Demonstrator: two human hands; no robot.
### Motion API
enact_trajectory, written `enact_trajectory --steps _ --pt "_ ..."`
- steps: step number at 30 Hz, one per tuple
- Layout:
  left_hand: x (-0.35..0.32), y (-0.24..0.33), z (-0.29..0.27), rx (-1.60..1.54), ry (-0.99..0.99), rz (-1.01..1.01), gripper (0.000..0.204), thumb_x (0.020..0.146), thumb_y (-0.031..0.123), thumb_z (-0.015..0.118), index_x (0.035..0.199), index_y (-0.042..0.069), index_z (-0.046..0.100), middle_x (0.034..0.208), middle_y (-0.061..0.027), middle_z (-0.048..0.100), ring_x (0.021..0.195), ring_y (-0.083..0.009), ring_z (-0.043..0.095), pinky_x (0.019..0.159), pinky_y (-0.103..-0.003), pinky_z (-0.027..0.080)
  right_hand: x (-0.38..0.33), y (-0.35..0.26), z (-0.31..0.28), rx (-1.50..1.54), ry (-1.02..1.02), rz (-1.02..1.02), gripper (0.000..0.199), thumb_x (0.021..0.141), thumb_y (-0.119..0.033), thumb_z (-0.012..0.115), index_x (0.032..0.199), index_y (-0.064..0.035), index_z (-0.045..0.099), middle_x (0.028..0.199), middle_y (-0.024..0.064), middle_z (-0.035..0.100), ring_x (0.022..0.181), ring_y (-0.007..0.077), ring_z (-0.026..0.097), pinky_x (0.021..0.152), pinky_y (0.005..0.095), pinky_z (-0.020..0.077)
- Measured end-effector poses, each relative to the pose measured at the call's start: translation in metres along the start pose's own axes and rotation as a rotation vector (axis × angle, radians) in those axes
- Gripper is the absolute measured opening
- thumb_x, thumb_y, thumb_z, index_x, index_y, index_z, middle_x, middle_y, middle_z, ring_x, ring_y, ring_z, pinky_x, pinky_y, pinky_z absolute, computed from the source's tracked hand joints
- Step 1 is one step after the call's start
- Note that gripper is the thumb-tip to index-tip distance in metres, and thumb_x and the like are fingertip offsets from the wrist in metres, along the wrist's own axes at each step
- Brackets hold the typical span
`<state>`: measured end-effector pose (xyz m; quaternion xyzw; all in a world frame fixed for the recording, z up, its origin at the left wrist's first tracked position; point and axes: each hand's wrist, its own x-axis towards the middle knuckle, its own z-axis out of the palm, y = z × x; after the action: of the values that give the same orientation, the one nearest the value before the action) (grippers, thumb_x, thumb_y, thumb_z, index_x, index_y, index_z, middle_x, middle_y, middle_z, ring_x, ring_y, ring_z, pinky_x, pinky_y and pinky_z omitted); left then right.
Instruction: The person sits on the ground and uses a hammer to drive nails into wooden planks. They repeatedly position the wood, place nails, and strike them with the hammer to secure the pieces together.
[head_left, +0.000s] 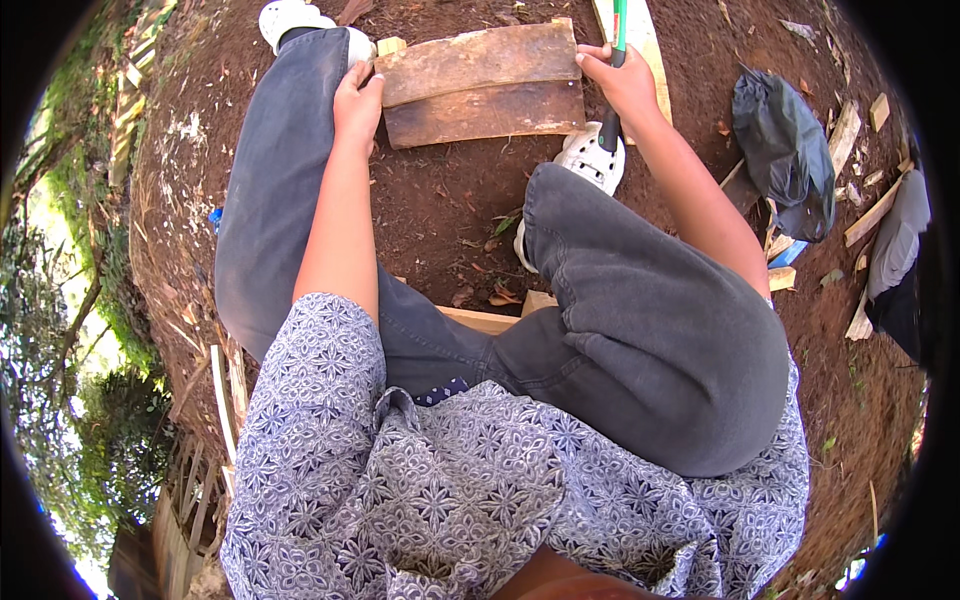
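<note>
In front of me is a piece made of two weathered brown boards, one overlapping the other. At its left end my left hand grips the edge, close to a short pale wooden block. My right hand is at the opposite end, its thumb and fingertips against the boards' upper right edge. A green-and-black tool handle is also held in that hand, pointing down over my white clog. The tool's far end is cut off by the top of the view.
A pale plank lies beyond my right hand. A dark plastic bag is at the right among wood offcuts. My white clogs rest on brown soil, and a wooden piece lies between my legs.
</note>
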<state>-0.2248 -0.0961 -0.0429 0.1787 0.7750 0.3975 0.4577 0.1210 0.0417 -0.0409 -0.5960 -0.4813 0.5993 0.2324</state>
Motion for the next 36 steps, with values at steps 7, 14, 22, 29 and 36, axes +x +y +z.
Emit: enact_trajectory --steps 7,14,22,29,36 --pt "0.011 -0.010 0.003 -0.045 -0.051 0.054 0.062 0.091 0.011 0.078 0.145 -0.004 0.053 0.133 -0.0164 0.066 0.110 -0.0161 0.065 0.098 -0.029 0.050 0.004 -0.006 0.000 -0.041 -0.002 0.007 0.030 0.089 -0.011 0.079 0.097 -0.0072 0.051 0.117 0.0148 0.074 0.107 0.0169 0.068 0.098 0.0317 0.0521" --pt "0.015 -0.012 0.006 0.010 -0.044 -0.030 0.063 0.090 0.012 0.079 0.146 0.000 0.054 0.133 -0.0178 0.064 0.109 -0.0172 0.065 0.095 -0.031 0.051 0.013 0.005 -0.005 -0.132 -0.002 -0.054 0.031 0.086 -0.015 0.081 0.095 -0.0076 0.052 0.115 0.0097 0.076 0.098 0.0144 0.069 0.087 0.0311 0.0536" --pt "0.015 -0.014 0.005 0.077 -0.040 0.004 0.065 0.089 0.012 0.078 0.149 0.004 0.053 0.140 -0.0180 0.059 0.117 -0.0210 0.062 0.099 -0.033 0.051 0.014 0.001 -0.008 -0.218 -0.036 -0.025 0.030 0.087 -0.015 0.080 0.096 -0.0065 0.053 0.118 0.0078 0.076 0.101 0.0149 0.070 0.089 0.0309 0.0531" --pt "0.013 -0.008 0.001 0.096 -0.068 -0.021 0.065 0.089 0.010 0.078 0.149 0.005 0.053 0.142 -0.0204 0.057 0.119 -0.0226 0.062 0.100 -0.034 0.051 0.009 -0.001 -0.010 -0.285 -0.068 -0.053 0.029 0.088 -0.017 0.079 0.094 -0.0078 0.052 0.120 0.0099 0.075 0.099 0.0147 0.070 0.089 0.0308 0.0532" --pt "0.021 -0.012 -0.006 0.047 -0.059 -0.061 0.060 0.088 0.004 0.076 0.144 0.003 0.053 0.134 -0.0144 0.062 0.116 -0.0207 0.063 0.097 -0.034 0.052 0.007 -0.005 -0.007 -0.260 -0.114 -0.051 0.030 0.089 -0.020 0.079 0.092 -0.0073 0.052 0.120 0.0109 0.075 0.104 0.0148 0.069 0.090 0.0320 0.0534"
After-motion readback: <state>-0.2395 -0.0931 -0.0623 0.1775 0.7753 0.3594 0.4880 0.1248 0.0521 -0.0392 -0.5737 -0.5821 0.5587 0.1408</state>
